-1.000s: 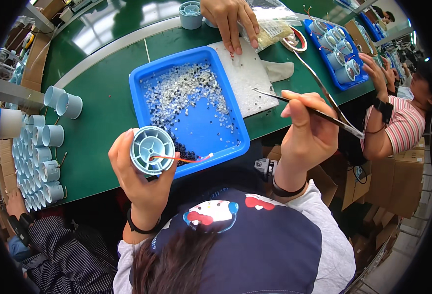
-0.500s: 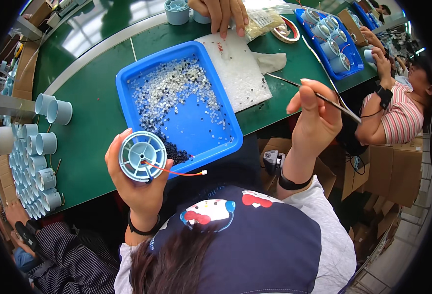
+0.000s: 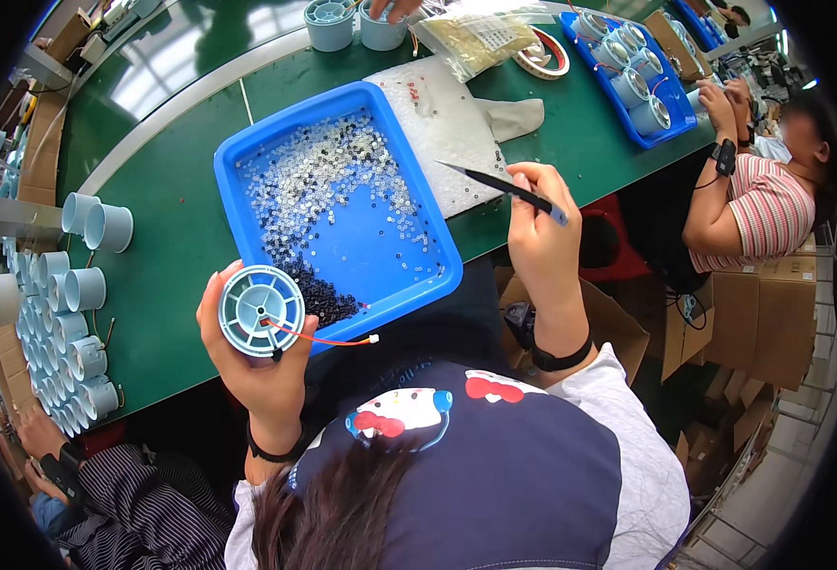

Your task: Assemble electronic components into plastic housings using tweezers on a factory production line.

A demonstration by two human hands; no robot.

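My left hand [image 3: 259, 385] is closed around a light-blue round plastic housing [image 3: 245, 328], its spoked face turned up. From near the housing's centre a red-orange wire [image 3: 328, 340] runs out to a small white connector. A dark spot shows at the housing's lower rim; what it is I cannot make out. My right hand [image 3: 544, 233] grips dark tweezers [image 3: 499, 182], their tips pointing left above the white foam sheet's near edge. Behind the housing lies a blue tray [image 3: 231, 209] of tiny clear pieces [image 3: 338, 157] and black pieces [image 3: 328, 299].
A white foam sheet [image 3: 428, 119] lies beside the tray. Beyond are a plastic bag [image 3: 480, 43], a tape roll [image 3: 542, 62] and two light-blue cups [image 3: 331, 30], with another person's hand [image 3: 394, 9]. Many cups [image 3: 84, 290] stand left; a blue bin [image 3: 670, 135] holds housings right.
My right hand has moved left and slightly down, bringing the tweezers toward the tray. The other person's hand has drawn back from the foam sheet to a cup. My left hand still holds the housing.
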